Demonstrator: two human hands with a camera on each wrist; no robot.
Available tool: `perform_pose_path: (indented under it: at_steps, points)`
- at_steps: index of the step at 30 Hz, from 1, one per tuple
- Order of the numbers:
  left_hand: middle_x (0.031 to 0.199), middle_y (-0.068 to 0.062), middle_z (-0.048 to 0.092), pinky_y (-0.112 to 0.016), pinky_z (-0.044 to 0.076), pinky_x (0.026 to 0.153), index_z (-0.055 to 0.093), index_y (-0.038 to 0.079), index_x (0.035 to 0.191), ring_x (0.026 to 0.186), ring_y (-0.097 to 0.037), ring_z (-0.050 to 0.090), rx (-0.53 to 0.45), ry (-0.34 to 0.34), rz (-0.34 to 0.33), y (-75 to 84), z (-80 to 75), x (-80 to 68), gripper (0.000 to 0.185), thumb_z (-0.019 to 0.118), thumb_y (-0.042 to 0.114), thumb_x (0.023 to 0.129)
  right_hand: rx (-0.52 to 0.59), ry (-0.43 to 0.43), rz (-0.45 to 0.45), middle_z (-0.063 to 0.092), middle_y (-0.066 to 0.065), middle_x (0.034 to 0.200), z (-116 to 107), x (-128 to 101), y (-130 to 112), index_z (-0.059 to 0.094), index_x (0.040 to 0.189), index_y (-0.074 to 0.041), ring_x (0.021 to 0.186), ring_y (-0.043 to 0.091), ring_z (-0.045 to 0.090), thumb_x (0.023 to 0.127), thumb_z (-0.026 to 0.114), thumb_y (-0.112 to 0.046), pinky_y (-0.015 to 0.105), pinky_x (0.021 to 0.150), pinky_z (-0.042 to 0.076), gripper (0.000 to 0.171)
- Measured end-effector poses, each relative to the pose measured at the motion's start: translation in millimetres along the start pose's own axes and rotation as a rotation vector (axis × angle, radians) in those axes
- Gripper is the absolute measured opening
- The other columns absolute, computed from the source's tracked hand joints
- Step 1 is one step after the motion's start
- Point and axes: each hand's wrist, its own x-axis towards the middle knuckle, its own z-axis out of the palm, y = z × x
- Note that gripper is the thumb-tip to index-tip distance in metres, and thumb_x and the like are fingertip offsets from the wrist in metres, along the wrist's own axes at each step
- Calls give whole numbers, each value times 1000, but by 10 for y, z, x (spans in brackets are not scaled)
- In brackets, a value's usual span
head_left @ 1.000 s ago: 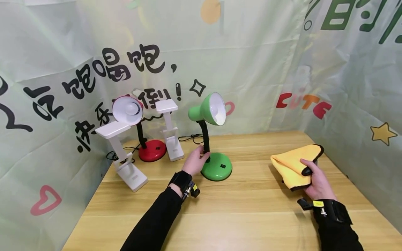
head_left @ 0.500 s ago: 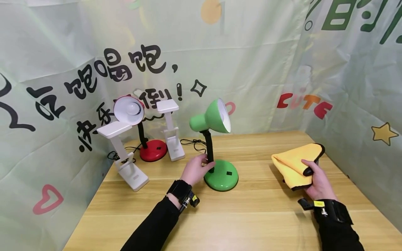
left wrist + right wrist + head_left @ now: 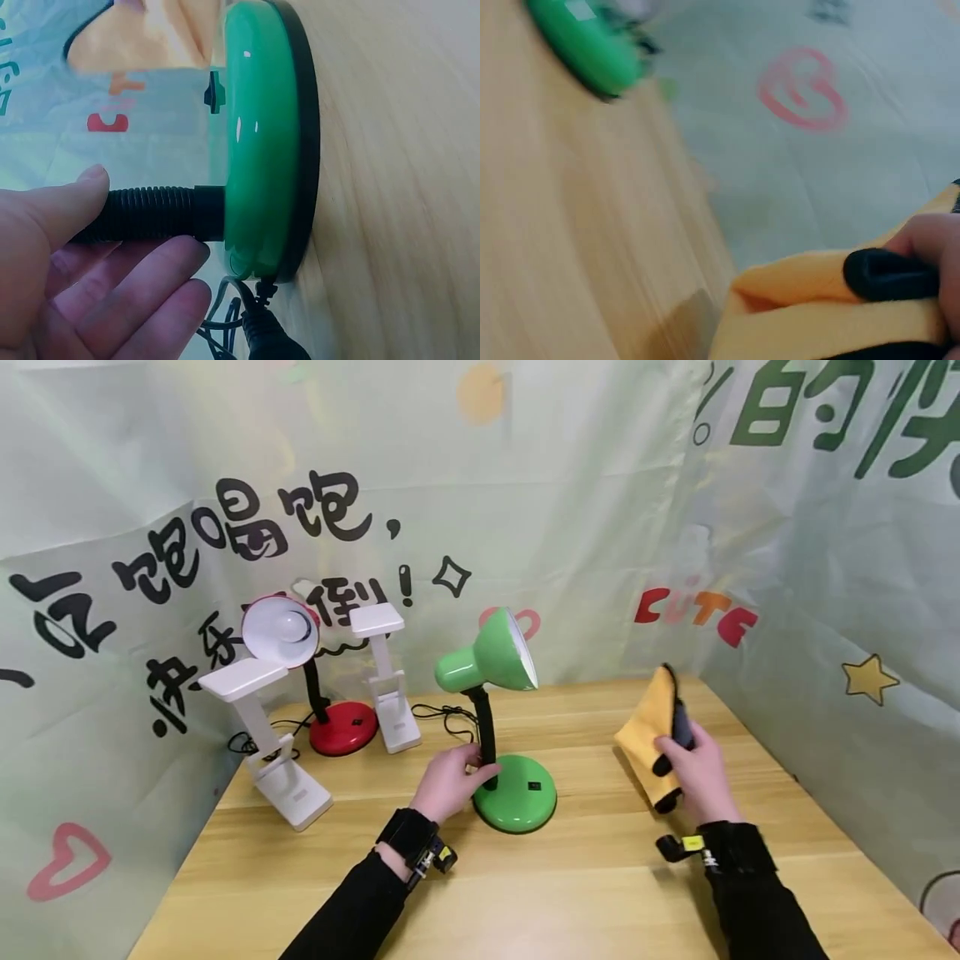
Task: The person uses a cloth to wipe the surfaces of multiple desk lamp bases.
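A green desk lamp (image 3: 517,797) with a black ribbed gooseneck stands upright on the wooden table, its shade tipped to the right. My left hand (image 3: 448,781) grips the lower neck; in the left wrist view the thumb and fingers close round the ribbed neck (image 3: 154,212) just off the green base (image 3: 259,142). My right hand (image 3: 699,777) holds a folded yellow cloth (image 3: 647,735) with black edging, raised over the table at the right. Up close in the right wrist view, the cloth (image 3: 802,326) is bunched under the fingers.
Left of the green lamp stand a red desk lamp (image 3: 343,728) and two white folding lamps, one nearer (image 3: 292,792) and one farther back (image 3: 397,722). Black cords (image 3: 450,714) lie behind. Printed fabric walls (image 3: 585,527) enclose the table's back and sides.
The green lamp has been drawn nearer by my left hand, and its shade has turned further right. My right hand has moved left with the yellow cloth, which is now turned more edge-on.
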Motion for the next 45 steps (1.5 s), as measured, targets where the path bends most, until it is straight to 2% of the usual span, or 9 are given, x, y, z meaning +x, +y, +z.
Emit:
perform_pose_path:
  at_steps: [2, 6, 9, 12, 17, 23, 28, 35, 45]
  points:
    - [95, 6, 75, -31, 55, 77, 70, 24, 98, 94, -15, 71, 1, -9, -2, -16, -17, -32, 19, 67, 43, 98, -255, -18, -98, 62, 15, 120, 208, -18, -56, 49, 149, -16, 78, 15, 59, 99, 63, -21, 28, 66, 49, 53]
    - [97, 7, 75, -30, 56, 79, 70, 25, 99, 95, -15, 72, 2, -14, 38, -28, 24, 0, 21, 64, 46, 98, -523, -167, -283, 64, 27, 119, 637, -125, -167, 44, 153, -14, 72, 26, 63, 95, 63, -12, 35, 63, 49, 61]
    - [96, 8, 76, -30, 56, 78, 70, 25, 100, 94, -15, 72, 14, 7, 55, -48, 37, 29, 23, 64, 47, 98, -629, -346, -394, 62, 26, 133, 1031, -240, -234, 50, 149, -12, 101, 42, 69, 91, 65, -9, 52, 84, 55, 60]
    - [95, 8, 76, -31, 57, 78, 71, 25, 102, 92, -14, 72, 28, 15, 55, -88, 22, 29, 24, 64, 48, 98, -755, -456, -474, 52, 24, 149, 1374, -327, -283, 55, 144, -7, 135, 50, 49, 90, 67, -11, 64, 105, 43, 56]
    - [97, 8, 76, -30, 56, 79, 72, 24, 108, 92, -12, 72, 28, -2, 45, -124, -21, 11, 28, 63, 49, 98, -866, -467, -475, 54, 27, 145, 1689, -306, -315, 56, 142, -1, 136, 50, 48, 94, 68, -20, 63, 106, 43, 54]
    - [96, 6, 77, -30, 57, 78, 73, 22, 107, 91, -12, 73, 54, 12, 45, -73, -34, -7, 27, 66, 46, 97, -845, -555, -510, 51, 29, 147, 1801, -168, -318, 54, 143, 1, 137, 46, 49, 96, 64, -16, 62, 110, 39, 52]
    - [95, 3, 78, -30, 57, 78, 72, 21, 105, 90, -12, 74, 84, 27, 25, -18, -20, -32, 24, 68, 43, 97, -921, -611, -616, 53, 32, 143, 1775, -209, -318, 53, 143, 3, 126, 45, 59, 95, 65, -9, 55, 101, 50, 51]
    - [96, 1, 78, -30, 58, 77, 72, 19, 101, 90, -14, 75, 102, 44, 11, -14, 2, -27, 26, 66, 44, 97, -1043, -603, -748, 62, 26, 134, 1652, -463, -405, 58, 137, 4, 116, 40, 66, 89, 72, -6, 51, 93, 55, 50]
    - [98, -1, 78, -31, 59, 79, 71, 20, 99, 94, -17, 75, 104, 34, -2, -43, 2, -19, 25, 67, 45, 97, -1066, -736, -703, 66, 21, 132, 1413, -913, -637, 59, 136, 3, 120, 40, 65, 87, 73, -6, 50, 92, 55, 52]
